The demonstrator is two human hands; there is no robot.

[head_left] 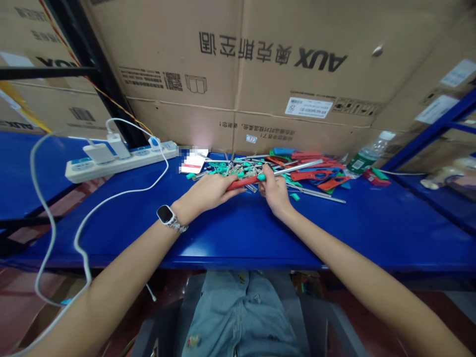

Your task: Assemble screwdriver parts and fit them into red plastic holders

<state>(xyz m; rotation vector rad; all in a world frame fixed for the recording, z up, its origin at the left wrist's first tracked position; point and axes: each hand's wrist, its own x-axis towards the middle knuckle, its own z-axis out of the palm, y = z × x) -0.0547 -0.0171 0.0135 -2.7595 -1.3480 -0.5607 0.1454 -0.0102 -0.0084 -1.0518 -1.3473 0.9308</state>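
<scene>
My left hand, with a watch on the wrist, is closed around a red handle. My right hand is closed beside its right end, pinching a small green plastic piece. From that piece a silver metal rod runs out to the right, in line with the handle. Whether handle, green piece and rod are joined cannot be seen under my fingers. Behind both hands lies a pile of thin metal parts and green plastic pieces. More red plastic parts are heaped to the right.
Large cardboard boxes stand along the back of the blue table. A white power strip with chargers and a long white cable occupies the left. A plastic bottle leans at the back right. A white card lies behind my left hand.
</scene>
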